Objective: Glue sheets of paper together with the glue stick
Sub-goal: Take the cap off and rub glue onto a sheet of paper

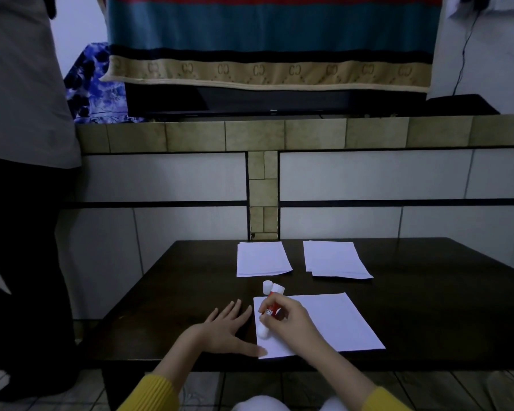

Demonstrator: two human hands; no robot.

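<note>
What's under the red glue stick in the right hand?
The near white paper sheet on the dark wooden table; the red-and-white glue stick tip meets it. The right hand covers part of the sheet.

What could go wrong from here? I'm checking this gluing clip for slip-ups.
The left hand pins the sheet only at its near left corner, so strokes from the glue stick in the right hand could shift or wrinkle it. The loose cap might roll off.
</note>
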